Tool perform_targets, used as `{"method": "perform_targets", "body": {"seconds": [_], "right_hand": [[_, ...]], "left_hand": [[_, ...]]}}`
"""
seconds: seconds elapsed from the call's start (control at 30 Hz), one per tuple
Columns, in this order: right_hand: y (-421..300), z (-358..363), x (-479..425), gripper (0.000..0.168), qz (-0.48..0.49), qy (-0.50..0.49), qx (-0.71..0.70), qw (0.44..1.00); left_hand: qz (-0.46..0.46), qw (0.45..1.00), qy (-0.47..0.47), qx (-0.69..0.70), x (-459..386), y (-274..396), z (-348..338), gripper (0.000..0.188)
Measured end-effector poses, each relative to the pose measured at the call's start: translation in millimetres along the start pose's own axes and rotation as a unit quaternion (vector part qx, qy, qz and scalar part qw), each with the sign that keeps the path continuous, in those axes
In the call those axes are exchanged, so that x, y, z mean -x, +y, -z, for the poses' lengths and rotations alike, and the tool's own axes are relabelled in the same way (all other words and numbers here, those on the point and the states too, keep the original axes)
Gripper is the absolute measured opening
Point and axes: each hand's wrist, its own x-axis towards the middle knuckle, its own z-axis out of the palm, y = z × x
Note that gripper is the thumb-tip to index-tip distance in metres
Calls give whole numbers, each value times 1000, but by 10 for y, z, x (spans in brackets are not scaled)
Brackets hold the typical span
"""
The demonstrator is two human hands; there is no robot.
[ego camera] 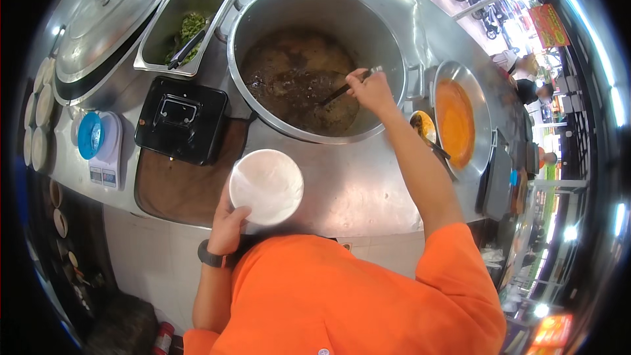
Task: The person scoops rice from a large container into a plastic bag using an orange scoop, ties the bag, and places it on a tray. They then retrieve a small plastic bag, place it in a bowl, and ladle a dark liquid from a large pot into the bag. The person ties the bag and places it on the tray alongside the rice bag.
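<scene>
My left hand (231, 219) holds a white bowl (267, 187) by its rim, with the thumb on the near side. The bowl looks empty and is held over the front of the steel counter. My right hand (370, 89) grips the dark handle of a ladle (337, 93) inside a large metal stockpot (315, 139). Brown broth (296, 69) fills the lower part of the pot. The ladle's head is hidden under the broth.
Left of the pot are a steel pan of chopped greens (193, 27) with tongs, a black lidded box (181, 118), and a kitchen scale (106, 158) bearing a blue bowl (90, 135). At right, a metal basin (485, 108) holds orange sauce (456, 123), beside a spoon on a small dish (422, 127).
</scene>
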Motion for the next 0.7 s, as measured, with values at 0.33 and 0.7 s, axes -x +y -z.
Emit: {"method": "perform_targets", "body": {"seconds": [0.33, 0.7], "right_hand": [[-306, -483, 29, 18, 310, 106, 210, 921], [-95, 308, 78, 20, -59, 28, -137, 988]], "left_hand": [[-58, 996, -11, 60, 108, 119, -157, 78], [-73, 995, -25, 57, 171, 261, -134, 79]]}}
